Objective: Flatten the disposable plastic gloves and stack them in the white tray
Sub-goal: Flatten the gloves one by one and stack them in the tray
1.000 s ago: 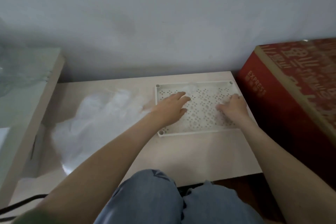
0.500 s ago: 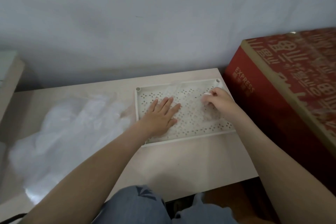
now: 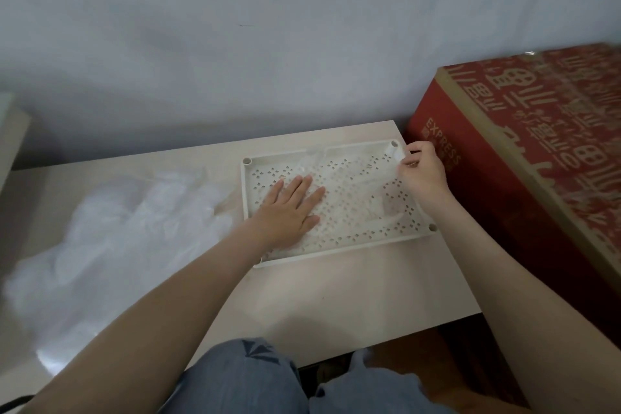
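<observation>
A white perforated tray (image 3: 369, 247) lies on the pale table, right of centre. A clear plastic glove (image 3: 356, 188) is spread across its floor, hard to make out against the holes. My left hand (image 3: 289, 208) lies flat, fingers straight, pressing the glove's left part down in the tray. At the tray's far right corner, my right hand (image 3: 421, 170) pinches the glove's edge. A loose heap of crumpled clear gloves (image 3: 111, 239) sits on the table to the left of the tray.
A big red cardboard box (image 3: 524, 158) marked EXPRESS stands tight against the table's right end. A grey wall runs close behind the table. The table's near edge lies above my knees in blue jeans (image 3: 242, 380). A pale ledge (image 3: 13, 131) shows at far left.
My right hand has moved from the tray's middle right to its far right corner, drawing the glove's edge out. My left hand stays pressed flat. The view has shifted left.
</observation>
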The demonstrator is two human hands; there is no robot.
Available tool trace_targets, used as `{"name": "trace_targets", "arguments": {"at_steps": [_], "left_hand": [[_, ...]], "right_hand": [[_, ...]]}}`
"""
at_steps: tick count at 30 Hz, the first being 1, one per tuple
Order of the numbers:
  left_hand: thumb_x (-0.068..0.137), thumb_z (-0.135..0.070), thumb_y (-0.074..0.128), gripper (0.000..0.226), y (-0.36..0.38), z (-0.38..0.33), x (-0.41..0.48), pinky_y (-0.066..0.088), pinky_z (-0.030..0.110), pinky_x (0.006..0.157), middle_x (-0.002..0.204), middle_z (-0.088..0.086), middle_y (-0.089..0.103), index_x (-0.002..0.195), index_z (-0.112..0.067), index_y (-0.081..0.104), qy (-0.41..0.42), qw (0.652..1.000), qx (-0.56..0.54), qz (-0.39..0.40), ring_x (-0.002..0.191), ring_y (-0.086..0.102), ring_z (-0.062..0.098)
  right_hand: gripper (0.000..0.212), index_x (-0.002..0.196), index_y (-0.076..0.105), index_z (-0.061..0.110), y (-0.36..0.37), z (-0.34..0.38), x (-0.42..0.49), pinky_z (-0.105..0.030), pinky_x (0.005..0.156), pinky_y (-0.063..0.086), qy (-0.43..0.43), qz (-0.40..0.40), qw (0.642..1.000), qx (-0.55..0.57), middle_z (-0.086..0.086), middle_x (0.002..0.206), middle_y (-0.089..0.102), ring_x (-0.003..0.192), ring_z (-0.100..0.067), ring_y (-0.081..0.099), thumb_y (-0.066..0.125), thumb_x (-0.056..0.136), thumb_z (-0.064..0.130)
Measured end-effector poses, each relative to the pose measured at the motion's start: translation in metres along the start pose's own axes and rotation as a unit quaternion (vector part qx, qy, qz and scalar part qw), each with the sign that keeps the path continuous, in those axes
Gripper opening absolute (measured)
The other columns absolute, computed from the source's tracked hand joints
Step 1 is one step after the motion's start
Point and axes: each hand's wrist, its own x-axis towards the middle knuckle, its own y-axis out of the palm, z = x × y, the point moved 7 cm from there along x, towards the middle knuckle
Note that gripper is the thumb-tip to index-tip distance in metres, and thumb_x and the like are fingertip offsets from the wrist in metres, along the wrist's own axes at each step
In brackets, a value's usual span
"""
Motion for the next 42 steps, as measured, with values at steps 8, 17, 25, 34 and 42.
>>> {"name": "trace_targets", "arguments": {"at_steps": [8, 17, 25, 34, 42], "left_hand": [[0.101, -0.048, 0.012, 0.058, -0.002, 0.000, 0.000, -0.013, 0.039, 0.116, 0.158, 0.003, -0.019, 0.151, -0.029, -0.012, 0.009, 1.000, 0.009, -0.011, 0.146, -0.018, 0.018], [0.095, -0.053, 0.023, 0.066, -0.029, -0.007, -0.013, 0.024, 0.050, 0.114, 0.157, 0.016, 0.017, 0.149, -0.015, 0.030, 0.039, 0.987, 0.027, -0.154, 0.143, 0.024, 0.033], [0.088, -0.029, 0.038, 0.038, -0.063, 0.043, -0.092, 0.047, 0.043, 0.085, 0.121, 0.018, 0.054, 0.113, -0.007, 0.055, -0.058, 0.947, -0.070, -0.307, 0.101, 0.057, 0.038], [0.078, -0.071, 0.041, 0.064, -0.010, 0.126, -0.220, 0.039, 0.026, 0.080, 0.111, -0.007, 0.053, 0.112, -0.019, 0.055, -0.102, 0.962, -0.155, -0.200, 0.098, 0.049, 0.012], [0.095, -0.027, 0.052, 0.021, 0.018, 0.146, -0.240, 0.040, 0.031, 0.082, 0.115, -0.001, 0.059, 0.112, -0.016, 0.060, -0.125, 0.980, -0.081, -0.129, 0.105, 0.053, 0.022]], "right_hand": [[0.075, 0.137, 0.033, 0.022, 0.042, 0.003, -0.028, -0.037, 0.100, 0.031, -0.106, 0.199, 0.936, -0.271, 0.001, 0.120, 0.041, 0.117, -0.020, 0.036, 0.076, 0.076, 0.027], [0.069, 0.143, 0.028, 0.024, 0.022, 0.007, -0.028, -0.036, 0.104, 0.031, -0.085, 0.219, 0.921, -0.312, -0.005, 0.136, 0.036, 0.128, -0.024, 0.029, 0.064, 0.085, 0.013], [0.051, 0.136, 0.043, 0.015, 0.064, 0.085, -0.063, -0.039, 0.107, 0.031, -0.184, 0.202, 0.928, -0.255, -0.006, 0.131, 0.045, 0.128, -0.025, 0.035, 0.059, 0.088, 0.016], [0.047, 0.138, 0.045, 0.018, 0.179, 0.152, -0.179, -0.036, 0.106, 0.028, -0.394, 0.343, 0.794, -0.310, -0.003, 0.140, 0.044, 0.130, -0.024, 0.034, 0.055, 0.092, 0.020], [0.058, 0.146, 0.032, 0.023, 0.227, 0.161, -0.227, -0.035, 0.106, 0.023, -0.413, 0.409, 0.703, -0.410, -0.002, 0.149, 0.032, 0.137, -0.024, 0.025, 0.054, 0.093, 0.027]]}}
